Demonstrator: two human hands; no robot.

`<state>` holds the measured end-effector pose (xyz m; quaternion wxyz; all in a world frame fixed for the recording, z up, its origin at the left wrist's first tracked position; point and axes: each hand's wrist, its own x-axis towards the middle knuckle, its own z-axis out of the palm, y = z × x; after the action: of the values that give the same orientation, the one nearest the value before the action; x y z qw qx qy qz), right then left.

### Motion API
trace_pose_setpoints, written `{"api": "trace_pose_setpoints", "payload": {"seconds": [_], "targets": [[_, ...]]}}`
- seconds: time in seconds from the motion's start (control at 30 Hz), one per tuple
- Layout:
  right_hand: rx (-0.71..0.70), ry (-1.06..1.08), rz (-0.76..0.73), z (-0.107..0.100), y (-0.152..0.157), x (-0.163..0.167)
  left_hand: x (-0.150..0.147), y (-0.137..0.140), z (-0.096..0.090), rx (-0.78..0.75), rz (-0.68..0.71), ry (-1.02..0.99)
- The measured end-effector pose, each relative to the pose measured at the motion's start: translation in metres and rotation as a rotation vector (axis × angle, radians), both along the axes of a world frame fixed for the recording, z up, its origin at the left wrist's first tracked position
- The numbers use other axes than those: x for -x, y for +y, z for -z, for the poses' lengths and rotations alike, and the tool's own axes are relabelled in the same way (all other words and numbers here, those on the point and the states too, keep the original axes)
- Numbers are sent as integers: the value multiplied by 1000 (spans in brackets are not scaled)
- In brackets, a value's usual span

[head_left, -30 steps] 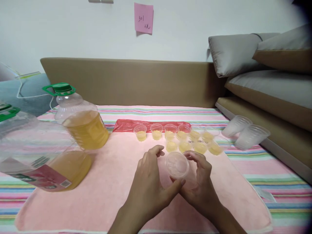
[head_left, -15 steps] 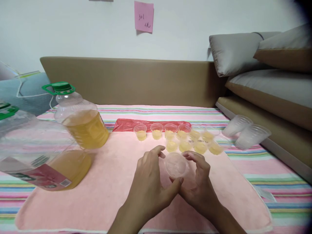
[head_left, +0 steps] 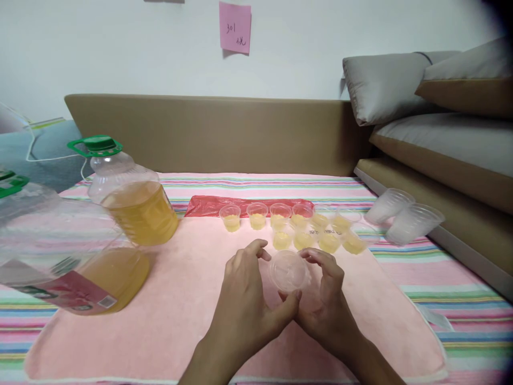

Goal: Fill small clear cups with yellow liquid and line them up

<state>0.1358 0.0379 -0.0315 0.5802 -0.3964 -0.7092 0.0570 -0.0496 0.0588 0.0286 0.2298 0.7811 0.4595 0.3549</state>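
A clear plastic cup (head_left: 288,271) sits between my hands, its round rim and base seen from above. My left hand (head_left: 248,299) curves around its left side, with the fingertips at the rim and the thumb at the near edge. On the other side, my right hand (head_left: 324,291) bends its fingers around the cup, its thumb partly hidden by the left one. Whether the cup rests on the pink cloth (head_left: 184,310) or hangs just above it, I cannot tell. Just beyond stand several small clear cups (head_left: 282,240) with yellow liquid, in two rows.
Two large bottles of yellow liquid stand left, the farther bottle (head_left: 148,214) with a green cap, the nearer bottle (head_left: 124,278) partly cut off. Red plastic (head_left: 204,206) lies behind the cups. Cup stacks (head_left: 414,224) lie on their sides at right, beside stacked cushions (head_left: 449,139).
The cup between my hands has tilted, so its inner circle now sits nearer the middle of the rim. My hands have hardly moved, and the view has shifted slightly.
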Motion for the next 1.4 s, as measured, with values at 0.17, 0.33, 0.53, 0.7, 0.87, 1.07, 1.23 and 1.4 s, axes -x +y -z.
{"api": "trace_pose_setpoints", "payload": {"seconds": [0.17,0.33,0.53,0.7,0.87,1.07,1.23,1.4], "targets": [[21,38,-16,3,1,1,-2,0,3,-8,-11,-15],[14,31,-6,2,0,2,-4,0,7,-8,-27,-45],[-2,3,22,-2,0,4,-6,1,7,-18,-45,-72],[-2,-1,45,-2,0,4,-7,0,5,14,-38,-103],[-8,-16,72,-1,2,4,-3,1,4,33,-42,-135],[-6,-74,116,0,4,1,14,9,-6,11,-61,-211],[-3,-85,115,0,5,-2,40,16,-25,-63,-96,-275],[-2,-69,83,-7,4,-3,66,19,-37,-116,-148,-176]]}}
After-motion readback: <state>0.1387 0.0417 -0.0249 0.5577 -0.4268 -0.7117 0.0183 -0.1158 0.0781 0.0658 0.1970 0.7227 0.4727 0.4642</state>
